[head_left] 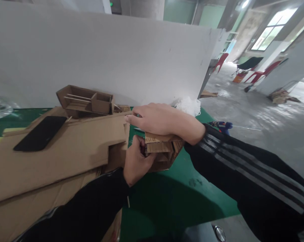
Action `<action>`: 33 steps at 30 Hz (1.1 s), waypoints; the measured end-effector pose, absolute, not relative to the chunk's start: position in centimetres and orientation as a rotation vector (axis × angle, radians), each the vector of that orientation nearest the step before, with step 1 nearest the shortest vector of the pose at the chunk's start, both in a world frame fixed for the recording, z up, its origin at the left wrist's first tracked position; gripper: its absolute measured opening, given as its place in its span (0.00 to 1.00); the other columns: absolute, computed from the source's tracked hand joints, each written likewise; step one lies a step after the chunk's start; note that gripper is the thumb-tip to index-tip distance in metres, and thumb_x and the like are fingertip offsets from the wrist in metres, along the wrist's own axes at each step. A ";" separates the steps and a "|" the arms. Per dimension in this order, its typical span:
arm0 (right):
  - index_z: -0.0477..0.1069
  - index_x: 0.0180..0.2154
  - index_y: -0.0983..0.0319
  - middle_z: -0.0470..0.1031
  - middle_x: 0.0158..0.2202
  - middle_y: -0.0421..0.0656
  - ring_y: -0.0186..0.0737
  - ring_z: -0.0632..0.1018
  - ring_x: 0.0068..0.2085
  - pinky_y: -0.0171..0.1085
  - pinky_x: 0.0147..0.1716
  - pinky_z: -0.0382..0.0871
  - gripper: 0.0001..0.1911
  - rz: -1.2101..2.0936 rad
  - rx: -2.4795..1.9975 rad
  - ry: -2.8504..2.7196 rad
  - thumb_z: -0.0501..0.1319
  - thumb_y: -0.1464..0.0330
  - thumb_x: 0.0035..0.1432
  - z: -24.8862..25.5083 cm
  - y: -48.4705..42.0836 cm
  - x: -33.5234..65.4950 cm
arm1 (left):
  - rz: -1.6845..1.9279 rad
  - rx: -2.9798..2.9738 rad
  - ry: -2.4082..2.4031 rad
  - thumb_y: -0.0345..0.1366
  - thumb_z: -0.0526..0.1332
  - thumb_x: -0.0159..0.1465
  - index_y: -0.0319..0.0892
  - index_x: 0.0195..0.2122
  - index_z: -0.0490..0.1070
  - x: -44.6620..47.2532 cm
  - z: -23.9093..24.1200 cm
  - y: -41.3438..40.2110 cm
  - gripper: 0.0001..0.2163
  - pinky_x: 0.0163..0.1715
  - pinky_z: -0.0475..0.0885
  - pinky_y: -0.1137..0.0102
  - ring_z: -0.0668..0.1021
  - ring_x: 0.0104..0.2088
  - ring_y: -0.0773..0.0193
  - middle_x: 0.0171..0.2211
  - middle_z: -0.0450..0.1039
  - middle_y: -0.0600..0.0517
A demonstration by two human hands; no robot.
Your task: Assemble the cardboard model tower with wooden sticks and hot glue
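A small open cardboard box (160, 148) is on the green table in front of me. My left hand (138, 161) is closed on its left end, with the thumb along the lower edge and the other fingers partly hidden. Across the top of the box lies my right hand (157, 117), palm down and pointing left. Its thumb and fingers come close together near the corner of a large cardboard sheet (91, 141); whatever is between them is hidden. Under that hand, a thin pointed item (139, 129) shows only in part.
A black phone (41, 133) lies on stacked cardboard at left. Behind it stands a cardboard box with partitions (85, 101) and thin sticks. A white stringy bundle (188, 106) and a blue tool (220, 126) are at right. A white panel (104, 57) rises behind the green table (177, 195).
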State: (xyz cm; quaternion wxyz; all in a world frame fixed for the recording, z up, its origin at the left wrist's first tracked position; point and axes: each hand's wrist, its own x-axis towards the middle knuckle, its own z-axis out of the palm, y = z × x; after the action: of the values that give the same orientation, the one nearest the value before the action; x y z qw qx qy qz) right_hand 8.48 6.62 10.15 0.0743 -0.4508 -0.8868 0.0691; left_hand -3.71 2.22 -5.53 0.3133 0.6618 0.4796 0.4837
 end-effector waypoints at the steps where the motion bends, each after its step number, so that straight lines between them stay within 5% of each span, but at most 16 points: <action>1: 0.72 0.46 0.61 0.79 0.43 0.50 0.49 0.77 0.39 0.41 0.37 0.64 0.28 0.207 -1.354 -2.660 0.42 0.50 0.70 10.1 6.6 8.5 | 1.269 1.762 1.278 0.35 0.66 0.55 0.46 0.33 0.56 -3.8 -5.4 2.2 0.16 0.33 0.70 0.69 0.78 0.33 0.61 0.33 0.74 0.54; 12: 0.73 0.45 0.61 0.79 0.44 0.50 0.49 0.78 0.39 0.40 0.34 0.64 0.27 0.199 -1.321 -2.656 0.43 0.52 0.70 10.0 6.7 8.5 | 1.435 2.021 1.241 0.40 0.67 0.55 0.46 0.39 0.56 -4.5 -5.7 2.1 0.19 0.27 0.65 0.69 0.72 0.27 0.64 0.30 0.64 0.57; 20: 0.73 0.45 0.61 0.79 0.43 0.50 0.48 0.77 0.38 0.40 0.35 0.64 0.27 0.209 -1.326 -2.659 0.43 0.50 0.70 10.0 6.7 8.6 | 1.659 2.429 1.060 0.40 0.65 0.60 0.41 0.50 0.57 -5.0 -5.8 2.6 0.21 0.48 0.71 0.55 0.70 0.50 0.49 0.44 0.62 0.44; 33: 0.73 0.43 0.62 0.79 0.43 0.50 0.48 0.77 0.39 0.40 0.35 0.64 0.25 0.218 -1.316 -2.655 0.44 0.54 0.71 10.3 6.4 8.5 | 1.449 2.590 0.998 0.35 0.60 0.61 0.40 0.53 0.61 -5.7 -6.0 3.6 0.19 0.53 0.68 0.51 0.68 0.55 0.45 0.51 0.64 0.39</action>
State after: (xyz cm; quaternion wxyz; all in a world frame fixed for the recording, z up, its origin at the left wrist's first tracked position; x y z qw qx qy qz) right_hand 8.53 6.40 10.34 0.0849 -0.4413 -0.8903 0.0732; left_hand -5.72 3.63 -6.01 0.0055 0.8272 0.3188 0.4627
